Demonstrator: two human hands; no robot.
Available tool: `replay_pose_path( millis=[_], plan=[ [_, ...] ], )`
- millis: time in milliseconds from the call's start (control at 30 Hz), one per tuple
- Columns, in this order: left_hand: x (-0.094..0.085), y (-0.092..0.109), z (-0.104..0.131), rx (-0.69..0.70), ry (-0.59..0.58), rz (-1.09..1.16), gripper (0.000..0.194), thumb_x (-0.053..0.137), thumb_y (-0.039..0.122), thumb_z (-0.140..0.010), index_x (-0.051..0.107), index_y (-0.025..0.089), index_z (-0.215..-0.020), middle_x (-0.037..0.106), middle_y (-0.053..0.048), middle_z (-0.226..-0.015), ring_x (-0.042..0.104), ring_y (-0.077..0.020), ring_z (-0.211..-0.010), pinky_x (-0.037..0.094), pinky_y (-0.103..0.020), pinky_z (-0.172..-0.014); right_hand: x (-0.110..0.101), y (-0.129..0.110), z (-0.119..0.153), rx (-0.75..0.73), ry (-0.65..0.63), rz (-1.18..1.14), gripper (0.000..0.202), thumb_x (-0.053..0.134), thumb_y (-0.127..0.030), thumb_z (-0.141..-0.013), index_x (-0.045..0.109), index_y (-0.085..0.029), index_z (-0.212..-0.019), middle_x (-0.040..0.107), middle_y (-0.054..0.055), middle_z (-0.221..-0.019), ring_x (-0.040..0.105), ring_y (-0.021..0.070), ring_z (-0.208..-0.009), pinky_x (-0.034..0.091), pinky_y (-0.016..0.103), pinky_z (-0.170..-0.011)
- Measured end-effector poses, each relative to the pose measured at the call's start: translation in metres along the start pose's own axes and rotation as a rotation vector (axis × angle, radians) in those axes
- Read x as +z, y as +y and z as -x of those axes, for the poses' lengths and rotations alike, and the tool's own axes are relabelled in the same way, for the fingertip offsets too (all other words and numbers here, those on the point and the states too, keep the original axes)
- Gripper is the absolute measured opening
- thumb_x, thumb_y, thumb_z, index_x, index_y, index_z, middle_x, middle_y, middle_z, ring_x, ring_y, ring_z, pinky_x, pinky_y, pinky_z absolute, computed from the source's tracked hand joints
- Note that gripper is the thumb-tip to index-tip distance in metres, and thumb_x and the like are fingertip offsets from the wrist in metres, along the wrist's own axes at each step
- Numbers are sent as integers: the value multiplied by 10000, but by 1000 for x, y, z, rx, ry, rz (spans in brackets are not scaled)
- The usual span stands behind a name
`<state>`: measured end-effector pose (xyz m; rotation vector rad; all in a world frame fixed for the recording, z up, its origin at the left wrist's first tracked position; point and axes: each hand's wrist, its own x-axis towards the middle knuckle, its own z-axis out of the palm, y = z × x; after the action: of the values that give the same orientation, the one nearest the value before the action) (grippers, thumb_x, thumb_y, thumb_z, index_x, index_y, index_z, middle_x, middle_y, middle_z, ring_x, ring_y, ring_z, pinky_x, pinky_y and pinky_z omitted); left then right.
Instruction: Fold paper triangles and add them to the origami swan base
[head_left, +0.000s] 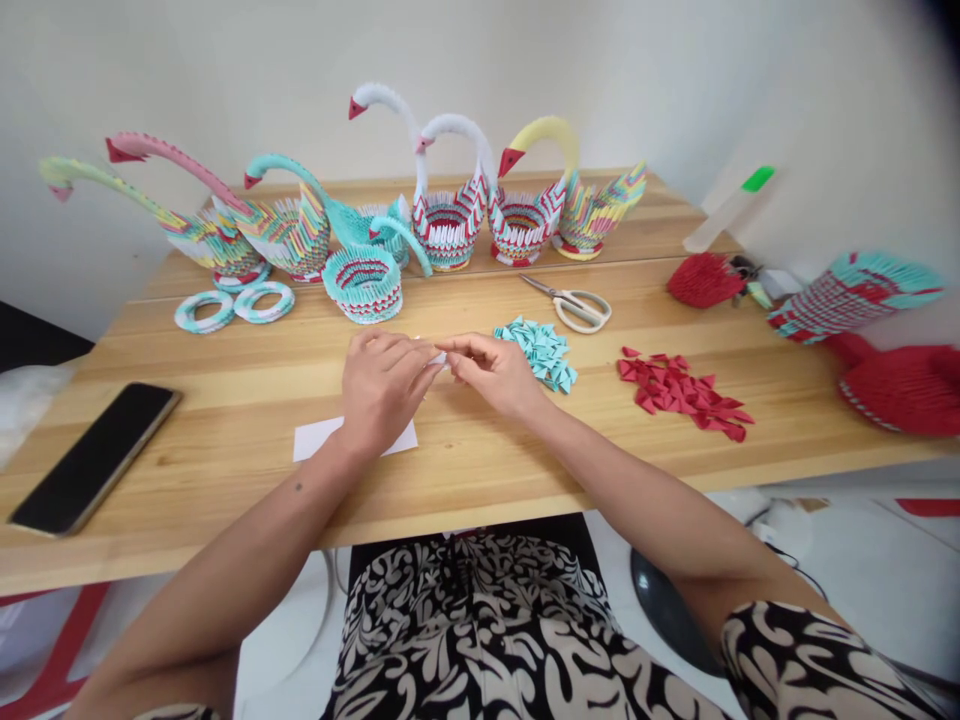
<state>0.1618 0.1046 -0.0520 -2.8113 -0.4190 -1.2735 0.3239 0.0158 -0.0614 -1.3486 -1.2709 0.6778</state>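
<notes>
White scrap (441, 358) is sitting between both hands' fingertips, just above mid-table, mostly hidden by fingers. Left hand (384, 385) is pinching it from its side, back of hand facing up; right hand (491, 372) is pinching its other end, thumb against index. White strip (315, 440) is lying flat under the left wrist, one end sticking out each side. Teal bits (536, 352) are piling up just beyond the right hand, so room that side is running tight. Scissors (577, 308) are lying behind that pile, handles pointing right. Red bits (682, 393) are spreading farther right, bare wood showing between the two piles. Phone (94, 460) is lying at far left, near the table's (480, 480) front edge; a wide wood stretch is separating it from the strip. Two rings (204, 312) and a basket (364, 290) are standing beyond the left hand, swans (450, 225) lining the back. Red model (904, 390) is crowding the right end, near the front edge.
</notes>
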Motion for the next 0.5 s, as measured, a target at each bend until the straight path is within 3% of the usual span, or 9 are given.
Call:
replay_pose_path(
  millis=[133, 333, 500],
  plan=[
    [1, 0, 1, -45, -3, 17, 84, 633, 261, -910, 703, 213, -915, 767, -40, -913, 694, -206, -833, 436, -397, -874, 0, 1, -1, 25, 13, -47, 267, 615, -361, -847, 695, -166, -1010, 687, 23, -796, 603, 121, -692, 477, 258, -648],
    [2, 3, 2, -297, -57, 239, 129, 649, 314, -891, 727, 211, -888, 765, -35, -878, 686, -196, -805, 463, -352, -817, -2, -4, -1, 28, 16, -38, 251, 616, -349, -844, 718, -160, -973, 679, 23, -786, 598, 123, -706, 475, 262, -658],
    [0, 4, 0, -401, -85, 363, 136, 643, 307, -889, 737, 215, -854, 762, -29, -860, 684, -199, -814, 467, -337, -797, -3, -5, -2, 23, 14, -34, 274, 609, -360, -841, 728, -163, -990, 687, 24, -793, 586, 115, -679, 472, 256, -626]
  ],
)
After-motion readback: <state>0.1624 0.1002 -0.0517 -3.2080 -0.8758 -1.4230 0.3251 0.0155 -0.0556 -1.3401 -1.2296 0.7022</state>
